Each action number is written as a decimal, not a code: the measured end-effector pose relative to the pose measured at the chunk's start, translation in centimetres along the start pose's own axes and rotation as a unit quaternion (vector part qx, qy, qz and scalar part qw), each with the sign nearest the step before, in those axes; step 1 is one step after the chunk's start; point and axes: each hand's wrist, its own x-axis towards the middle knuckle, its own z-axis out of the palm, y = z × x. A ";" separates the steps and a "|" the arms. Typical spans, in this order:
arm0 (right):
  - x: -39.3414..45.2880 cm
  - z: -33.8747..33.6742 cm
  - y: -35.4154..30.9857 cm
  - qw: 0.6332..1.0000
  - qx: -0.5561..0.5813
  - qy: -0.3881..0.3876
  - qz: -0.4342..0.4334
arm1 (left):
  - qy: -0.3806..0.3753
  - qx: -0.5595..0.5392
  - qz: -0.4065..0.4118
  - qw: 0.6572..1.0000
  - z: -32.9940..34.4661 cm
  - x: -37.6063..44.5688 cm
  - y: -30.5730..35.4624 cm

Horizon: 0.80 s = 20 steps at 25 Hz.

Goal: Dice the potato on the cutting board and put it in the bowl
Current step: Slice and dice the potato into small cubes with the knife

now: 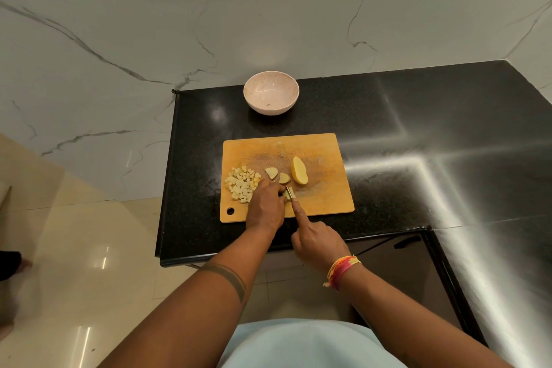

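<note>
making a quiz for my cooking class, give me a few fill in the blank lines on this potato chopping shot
1. The pile of diced potato lies on the ____ side of the cutting board.
2. The pink bowl stands on the ____ countertop.
3. The knife is held by the ____ hand.
4. The left hand steadies a potato piece on the ____.

Missing words: left; black; right; cutting board

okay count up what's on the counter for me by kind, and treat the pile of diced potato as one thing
Bowl: 1
Cutting board: 1
Knife: 1
Diced potato pile: 1
Uncut potato pieces lying free: 3, the large piece and two smaller pieces
Potato piece being cut under the left hand: 1
Total: 8
</note>
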 end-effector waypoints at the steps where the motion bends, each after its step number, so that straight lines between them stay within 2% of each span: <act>1: 0.3 -0.1 0.1 1.000 -0.003 -0.003 -0.002 | -0.002 0.002 -0.001 1.000 0.0 0.0 0.1; 12: -3.0 0.8 1.8 1.000 0.002 -0.017 -0.009 | 0.009 -0.004 0.002 1.000 0.0 0.0 0.0; 20: -0.6 0.2 0.4 1.000 0.012 -0.003 -0.010 | 0.024 -0.018 -0.002 1.000 -0.3 -0.6 0.1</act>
